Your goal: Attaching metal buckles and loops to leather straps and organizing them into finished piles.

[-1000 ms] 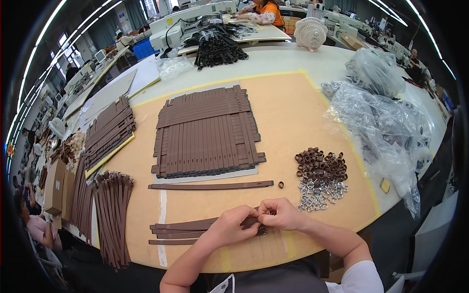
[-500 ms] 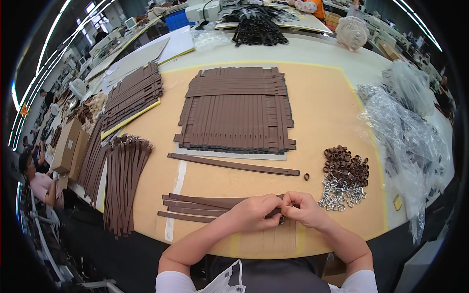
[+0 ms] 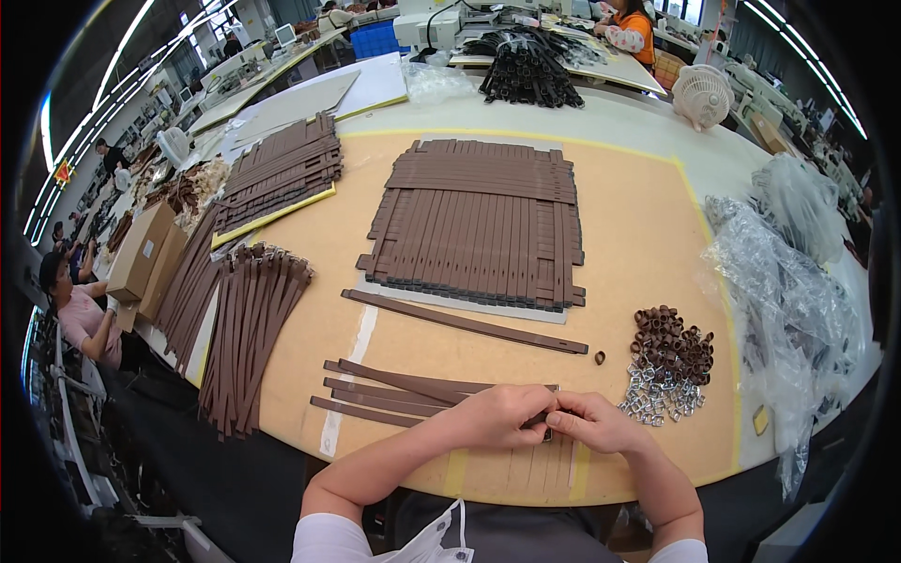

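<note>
My left hand [image 3: 507, 413] is closed over the end of a brown strap [image 3: 413, 377]. My right hand [image 3: 596, 422] meets it fingertip to fingertip, pinching at the same strap end. The fingers hide most of that end; a small dark bit shows just below them, too covered to name. More brown straps [image 3: 361, 411] lie side by side to the left, running under my left hand and forearm. Beyond my hands one single strap [image 3: 465, 321] lies slantwise, with a lone brown loop [image 3: 600, 357] near its right end.
A large stack of brown straps [image 3: 474, 225] lies farther back. To the right are piles of brown loops [image 3: 671, 340] and metal buckles [image 3: 657, 394], then crumpled clear plastic [image 3: 784, 281]. Buckled straps [image 3: 249, 338] fan out at left. A co-worker [image 3: 89, 319] is beside a cardboard box [image 3: 141, 251].
The view has shifted, so the table appears turned slightly. My hands stay together at the strap end; the right fingers have straightened a little, with the thumb reaching toward the left hand.
</note>
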{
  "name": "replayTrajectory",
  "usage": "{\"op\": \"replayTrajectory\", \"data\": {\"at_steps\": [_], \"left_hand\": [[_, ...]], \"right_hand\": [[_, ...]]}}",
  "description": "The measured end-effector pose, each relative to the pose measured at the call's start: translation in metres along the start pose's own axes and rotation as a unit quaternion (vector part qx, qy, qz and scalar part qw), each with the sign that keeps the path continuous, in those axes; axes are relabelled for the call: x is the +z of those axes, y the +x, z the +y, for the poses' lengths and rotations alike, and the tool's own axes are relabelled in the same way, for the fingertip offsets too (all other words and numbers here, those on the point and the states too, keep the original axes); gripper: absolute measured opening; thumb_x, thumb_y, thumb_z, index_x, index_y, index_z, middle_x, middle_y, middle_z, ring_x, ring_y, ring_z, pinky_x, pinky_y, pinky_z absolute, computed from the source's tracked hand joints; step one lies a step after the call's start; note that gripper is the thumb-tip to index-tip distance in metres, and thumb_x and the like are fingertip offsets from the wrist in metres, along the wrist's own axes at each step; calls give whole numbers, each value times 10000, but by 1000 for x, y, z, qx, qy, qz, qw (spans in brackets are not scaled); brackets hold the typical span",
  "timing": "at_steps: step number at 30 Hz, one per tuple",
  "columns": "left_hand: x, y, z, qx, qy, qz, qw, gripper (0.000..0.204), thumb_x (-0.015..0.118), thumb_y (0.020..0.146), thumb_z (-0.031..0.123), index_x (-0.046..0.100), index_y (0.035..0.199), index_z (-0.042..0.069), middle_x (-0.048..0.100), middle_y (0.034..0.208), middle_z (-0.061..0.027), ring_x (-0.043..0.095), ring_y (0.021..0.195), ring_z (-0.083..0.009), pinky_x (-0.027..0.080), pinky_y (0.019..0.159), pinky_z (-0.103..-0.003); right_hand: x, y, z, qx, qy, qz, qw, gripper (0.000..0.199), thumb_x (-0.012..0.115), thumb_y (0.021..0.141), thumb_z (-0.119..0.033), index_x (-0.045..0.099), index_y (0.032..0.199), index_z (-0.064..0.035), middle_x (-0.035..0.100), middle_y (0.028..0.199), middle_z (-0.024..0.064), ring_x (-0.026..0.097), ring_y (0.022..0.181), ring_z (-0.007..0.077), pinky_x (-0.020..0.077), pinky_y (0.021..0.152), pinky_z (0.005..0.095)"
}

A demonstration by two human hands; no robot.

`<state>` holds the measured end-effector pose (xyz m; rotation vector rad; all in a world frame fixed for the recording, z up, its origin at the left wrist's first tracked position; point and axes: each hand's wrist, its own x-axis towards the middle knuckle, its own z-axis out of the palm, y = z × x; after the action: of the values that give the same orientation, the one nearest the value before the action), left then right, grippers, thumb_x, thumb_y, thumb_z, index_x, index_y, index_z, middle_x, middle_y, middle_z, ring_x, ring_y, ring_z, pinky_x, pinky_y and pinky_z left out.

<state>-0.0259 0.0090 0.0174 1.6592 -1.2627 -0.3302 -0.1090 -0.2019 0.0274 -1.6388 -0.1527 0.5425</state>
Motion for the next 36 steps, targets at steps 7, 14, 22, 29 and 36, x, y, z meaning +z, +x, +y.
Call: {"op": "replayTrajectory", "data": {"at_steps": [7,14,22,29,36], "left_hand": [[-7,4,12,-76,-118,-3,990,232,663,804,2,580,1021,7,663,843,-106,655,713,-210,526,628,-312],[-14,0,8,-56,-147,-50,986,316,591,779,-22,589,1093,3,716,971,-112,707,884,-202,555,754,-300],[-17,0,9,-54,-197,-88,975,346,580,786,-24,603,1131,-14,699,998,-108,687,884,-173,546,767,-298],[-22,-2,3,-78,-201,-73,974,358,592,802,-7,598,1160,-5,696,975,-103,676,873,-171,542,769,-309],[-25,1,4,-134,-163,-94,973,188,648,924,141,609,1036,-5,698,858,-97,678,786,-190,533,715,-313]], "right_hand": [[21,8,18,-58,101,109,987,155,573,972,-133,644,986,4,579,826,-41,476,762,41,411,666,239],[30,3,16,-79,83,129,985,83,609,927,-70,636,900,3,524,763,-69,430,706,16,356,601,213],[39,-2,11,-105,94,130,981,101,648,945,-95,659,920,2,514,774,-87,409,710,7,337,592,209],[19,-4,-6,-32,11,100,994,159,657,979,-164,631,1017,-11,566,775,-61,476,683,15,393,605,202],[17,-8,4,-76,20,153,985,209,615,992,-139,500,1086,8,635,889,61,634,744,81,518,666,226]]}}
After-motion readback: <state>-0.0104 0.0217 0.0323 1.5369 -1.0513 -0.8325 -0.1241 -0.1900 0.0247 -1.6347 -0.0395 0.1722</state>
